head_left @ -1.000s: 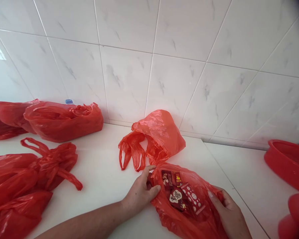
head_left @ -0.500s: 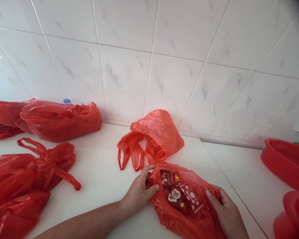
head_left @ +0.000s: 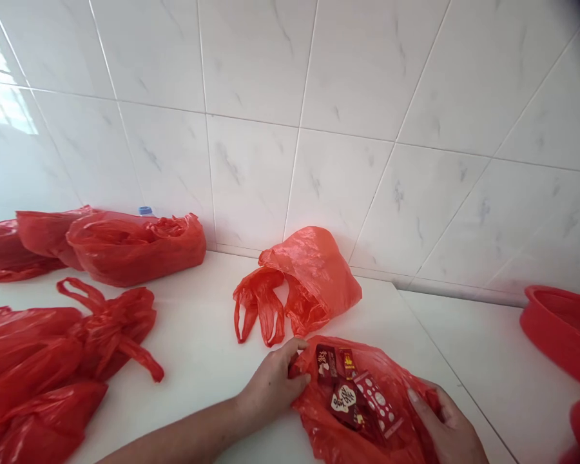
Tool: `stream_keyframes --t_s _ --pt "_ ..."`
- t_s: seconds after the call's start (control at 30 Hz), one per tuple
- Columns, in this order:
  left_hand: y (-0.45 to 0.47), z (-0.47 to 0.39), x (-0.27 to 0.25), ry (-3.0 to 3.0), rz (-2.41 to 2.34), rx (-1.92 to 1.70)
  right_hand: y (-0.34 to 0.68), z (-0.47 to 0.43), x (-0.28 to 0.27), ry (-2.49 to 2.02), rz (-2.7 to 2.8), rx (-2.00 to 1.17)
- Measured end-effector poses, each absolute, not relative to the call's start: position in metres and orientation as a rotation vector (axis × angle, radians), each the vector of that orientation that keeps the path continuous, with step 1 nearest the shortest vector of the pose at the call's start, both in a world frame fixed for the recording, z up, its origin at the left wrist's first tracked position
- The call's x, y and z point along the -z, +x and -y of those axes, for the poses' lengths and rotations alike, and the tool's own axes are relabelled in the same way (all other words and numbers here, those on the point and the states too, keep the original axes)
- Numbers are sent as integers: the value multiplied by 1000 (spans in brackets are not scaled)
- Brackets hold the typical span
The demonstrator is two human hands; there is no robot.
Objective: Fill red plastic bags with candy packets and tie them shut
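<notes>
At the lower right of the view, a red plastic bag (head_left: 319, 422) lies on the white tabletop with its mouth spread wide. My left hand (head_left: 273, 377) pinches the bag's left edge between thumb and fingers. On the opposite edge, my right hand (head_left: 447, 419) grips the plastic, thumb inside and fingers behind. Several small dark-red printed packets (head_left: 345, 396) show inside, one with white dots (head_left: 376, 399). Just beyond the bag rests another red plastic bag (head_left: 319, 270), crumpled, its handles (head_left: 258, 306) trailing to the left.
A tied red bag (head_left: 101, 328) lies at the left, its knot facing me. Behind it, more filled red bags (head_left: 140, 258) stand along the tiled wall (head_left: 251, 174), with a blue cap (head_left: 145, 211) showing. At the right edge sits a red basin (head_left: 558, 328).
The whole scene has shifted slightly down and to the right as the camera tilted. Both hands keep their hold on the bag, and its packets lie much as before.
</notes>
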State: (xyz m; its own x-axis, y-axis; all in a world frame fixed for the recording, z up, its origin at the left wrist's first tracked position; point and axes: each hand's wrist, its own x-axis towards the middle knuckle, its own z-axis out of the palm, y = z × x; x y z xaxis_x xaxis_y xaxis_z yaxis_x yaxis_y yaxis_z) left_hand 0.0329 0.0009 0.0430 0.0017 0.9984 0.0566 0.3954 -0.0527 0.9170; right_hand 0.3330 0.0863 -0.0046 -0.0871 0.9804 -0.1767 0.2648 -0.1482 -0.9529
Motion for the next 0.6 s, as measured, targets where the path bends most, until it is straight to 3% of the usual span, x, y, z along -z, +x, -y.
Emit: stream_keyframes --t_s 0.17,0.47,0.6 --pt "-3 -7 -104 1714 -1555 -978 332 -84 2 -1440 1423 -1311" --pt "-27 -39 -327 2492 -1933 -1380 326 -81 -11 -1521 1494 -1131" --pt "-12 -41 -392 2502 -2085 -1357 324 -80 -14 -1540 1464 -1157"
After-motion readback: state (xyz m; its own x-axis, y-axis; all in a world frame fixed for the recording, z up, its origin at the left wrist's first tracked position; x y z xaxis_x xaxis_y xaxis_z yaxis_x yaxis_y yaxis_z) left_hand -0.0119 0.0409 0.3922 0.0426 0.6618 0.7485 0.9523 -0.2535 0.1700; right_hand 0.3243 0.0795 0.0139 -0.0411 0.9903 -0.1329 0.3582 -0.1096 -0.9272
